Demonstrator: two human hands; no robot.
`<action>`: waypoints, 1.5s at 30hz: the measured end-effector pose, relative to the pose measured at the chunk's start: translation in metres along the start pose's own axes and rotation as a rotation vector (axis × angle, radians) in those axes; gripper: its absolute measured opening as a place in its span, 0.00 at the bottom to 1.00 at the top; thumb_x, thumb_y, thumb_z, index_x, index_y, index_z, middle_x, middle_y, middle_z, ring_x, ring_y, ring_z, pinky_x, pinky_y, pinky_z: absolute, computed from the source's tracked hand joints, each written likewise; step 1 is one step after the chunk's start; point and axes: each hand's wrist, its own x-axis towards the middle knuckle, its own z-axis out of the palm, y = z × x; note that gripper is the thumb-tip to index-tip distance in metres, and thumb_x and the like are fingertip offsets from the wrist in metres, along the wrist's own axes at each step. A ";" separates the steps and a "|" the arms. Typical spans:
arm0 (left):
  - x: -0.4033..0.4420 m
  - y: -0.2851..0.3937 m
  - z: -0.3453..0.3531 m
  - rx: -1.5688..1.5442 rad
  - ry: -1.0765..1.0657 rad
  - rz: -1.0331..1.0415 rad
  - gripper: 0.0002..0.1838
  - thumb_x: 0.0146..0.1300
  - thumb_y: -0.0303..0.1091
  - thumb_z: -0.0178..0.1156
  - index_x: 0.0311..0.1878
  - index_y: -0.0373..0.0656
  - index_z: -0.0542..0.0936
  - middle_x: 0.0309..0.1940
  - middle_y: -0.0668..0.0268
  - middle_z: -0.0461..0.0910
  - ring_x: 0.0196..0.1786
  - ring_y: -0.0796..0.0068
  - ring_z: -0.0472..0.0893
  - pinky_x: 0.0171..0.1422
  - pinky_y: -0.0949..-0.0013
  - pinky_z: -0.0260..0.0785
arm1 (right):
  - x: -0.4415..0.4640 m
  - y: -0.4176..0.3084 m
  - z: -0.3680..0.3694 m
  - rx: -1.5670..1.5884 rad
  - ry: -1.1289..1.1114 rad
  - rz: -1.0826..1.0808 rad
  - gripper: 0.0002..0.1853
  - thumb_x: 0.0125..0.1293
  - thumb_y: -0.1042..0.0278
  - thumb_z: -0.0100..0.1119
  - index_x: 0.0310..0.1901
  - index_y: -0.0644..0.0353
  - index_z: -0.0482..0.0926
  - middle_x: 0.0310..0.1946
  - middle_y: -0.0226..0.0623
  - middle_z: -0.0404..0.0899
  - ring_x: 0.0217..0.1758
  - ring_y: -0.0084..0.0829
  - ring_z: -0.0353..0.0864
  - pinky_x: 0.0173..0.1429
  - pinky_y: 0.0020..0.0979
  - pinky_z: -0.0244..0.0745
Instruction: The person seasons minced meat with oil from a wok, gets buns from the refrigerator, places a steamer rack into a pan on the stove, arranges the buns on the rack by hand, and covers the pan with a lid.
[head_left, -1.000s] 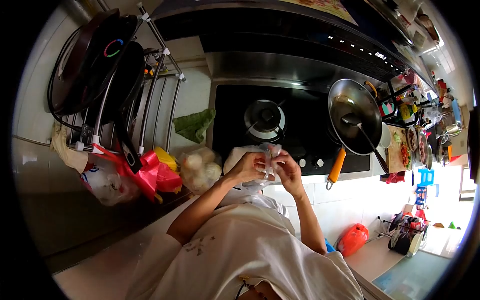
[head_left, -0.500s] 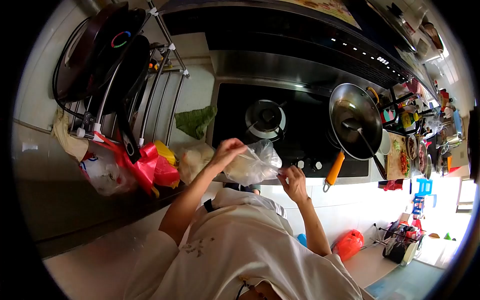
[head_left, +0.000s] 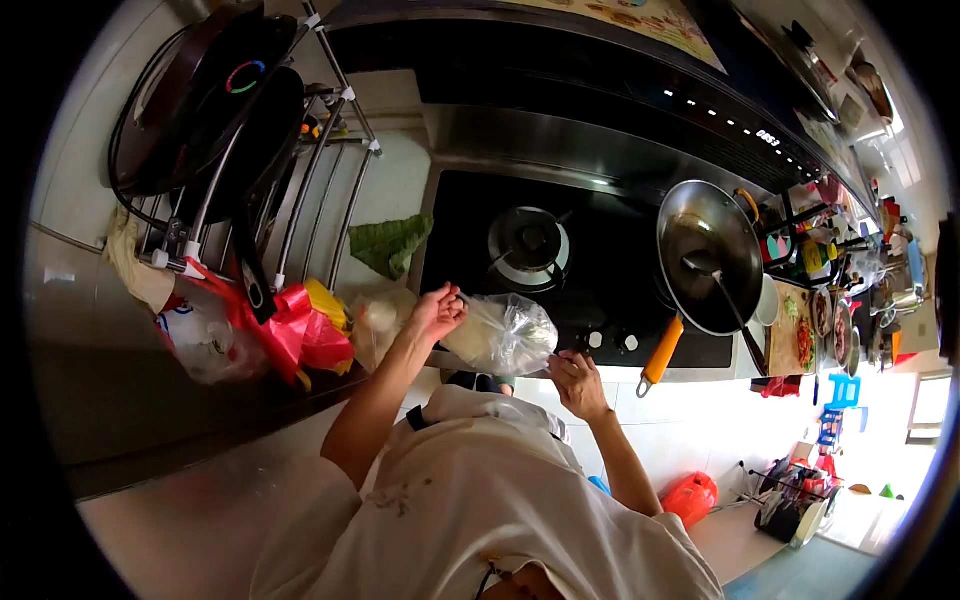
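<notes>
The clear plastic bag (head_left: 498,334), with something pale and rounded inside, is at the front edge of the desk (head_left: 745,352), before the lit-looking metal ring of the burner (head_left: 530,246) and partly over the near edge of the black hob (head_left: 600,270). The left hand (head_left: 438,312) is at the bag's left end, its grip together on the thin plastic near the upper corner; the right hand (head_left: 577,384) is at the lower right end, thumb and fingers clamped on a bit of the plastic. Just beside the left hand, on the left, a second bag (head_left: 378,322) with pale contents lies by the desk's front edge. Behind it a green cloth (head_left: 390,245) lies at the hob's left edge. Further left are a red bag (head_left: 300,335) and a metal rack (head_left: 318,200) bearing dark pans (head_left: 245,130). Near the hob's right edge sits a wok (head_left: 708,240), its orange handle (head_left: 661,353) pointing toward the front edge, with a ladle (head_left: 703,263) resting in it. Past the hob's right edge is a cutting board (head_left: 790,345) with chopped red and green pieces (head_left: 805,335).
</notes>
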 end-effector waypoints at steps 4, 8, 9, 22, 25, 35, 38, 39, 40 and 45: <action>-0.040 -0.013 0.057 0.207 0.030 0.186 0.11 0.66 0.35 0.55 0.44 0.38 0.78 0.36 0.66 0.79 0.41 0.72 0.80 0.50 0.69 0.73 | 0.007 0.000 -0.011 0.494 0.035 0.192 0.08 0.53 0.79 0.58 0.36 0.64 0.80 0.45 0.37 0.80 0.56 0.38 0.73 0.55 0.37 0.69; -0.069 -0.031 0.095 0.680 -0.114 0.121 0.14 0.62 0.28 0.58 0.50 0.37 0.75 0.46 0.62 0.79 0.50 0.70 0.80 0.51 0.70 0.75 | 0.046 -0.014 -0.016 1.603 0.212 0.516 0.10 0.58 0.81 0.48 0.40 0.71 0.78 0.47 0.45 0.77 0.52 0.34 0.76 0.56 0.37 0.73; -0.069 -0.038 0.098 0.776 -0.125 0.067 0.17 0.57 0.23 0.61 0.52 0.40 0.75 0.45 0.64 0.79 0.49 0.71 0.80 0.51 0.70 0.75 | 0.064 -0.024 -0.018 1.400 0.213 0.475 0.11 0.57 0.84 0.48 0.41 0.69 0.78 0.48 0.46 0.77 0.51 0.34 0.77 0.55 0.38 0.74; -0.028 -0.022 0.027 0.347 0.163 0.276 0.08 0.58 0.28 0.62 0.42 0.42 0.78 0.35 0.69 0.79 0.39 0.81 0.77 0.47 0.74 0.70 | 0.038 0.004 -0.002 0.458 0.117 0.037 0.06 0.54 0.82 0.60 0.34 0.66 0.75 0.34 0.42 0.78 0.35 0.39 0.75 0.40 0.32 0.70; -0.024 -0.035 0.027 0.795 0.176 0.541 0.18 0.54 0.29 0.65 0.48 0.41 0.75 0.44 0.65 0.77 0.44 0.76 0.77 0.51 0.70 0.70 | 0.018 0.009 0.004 0.557 0.119 0.167 0.08 0.55 0.82 0.60 0.38 0.65 0.77 0.39 0.42 0.80 0.42 0.41 0.77 0.44 0.34 0.73; -0.026 -0.099 0.066 2.551 -0.042 0.806 0.20 0.52 0.38 0.64 0.49 0.46 0.77 0.47 0.68 0.75 0.56 0.68 0.69 0.62 0.57 0.56 | 0.022 -0.014 -0.010 0.678 0.238 0.341 0.13 0.59 0.84 0.52 0.46 0.64 0.75 0.52 0.45 0.72 0.46 0.36 0.77 0.44 0.29 0.76; -0.045 -0.098 0.083 2.422 -0.148 0.844 0.15 0.52 0.31 0.60 0.45 0.48 0.79 0.43 0.72 0.75 0.53 0.70 0.69 0.60 0.60 0.57 | 0.009 -0.020 -0.012 0.555 0.279 0.271 0.11 0.59 0.86 0.49 0.43 0.65 0.74 0.46 0.48 0.73 0.49 0.46 0.74 0.51 0.37 0.72; -0.056 -0.101 0.085 2.391 -0.154 0.880 0.15 0.51 0.31 0.60 0.45 0.48 0.79 0.42 0.72 0.74 0.52 0.70 0.69 0.60 0.60 0.57 | 0.011 -0.032 -0.022 0.521 0.289 0.216 0.11 0.59 0.86 0.49 0.43 0.65 0.74 0.46 0.49 0.73 0.49 0.46 0.74 0.50 0.37 0.72; -0.065 -0.107 0.083 2.359 -0.161 0.915 0.16 0.50 0.30 0.61 0.45 0.48 0.79 0.41 0.72 0.74 0.52 0.70 0.69 0.60 0.60 0.57 | 0.011 -0.043 -0.031 0.487 0.297 0.162 0.11 0.59 0.87 0.48 0.43 0.66 0.74 0.45 0.49 0.73 0.49 0.46 0.74 0.49 0.37 0.72; -0.151 -0.148 0.029 1.815 0.053 1.149 0.16 0.48 0.29 0.60 0.44 0.42 0.77 0.52 0.60 0.71 0.60 0.61 0.65 0.65 0.58 0.55 | 0.016 -0.101 -0.059 0.464 0.288 -0.237 0.13 0.55 0.91 0.48 0.42 0.68 0.73 0.40 0.51 0.76 0.42 0.46 0.76 0.46 0.38 0.71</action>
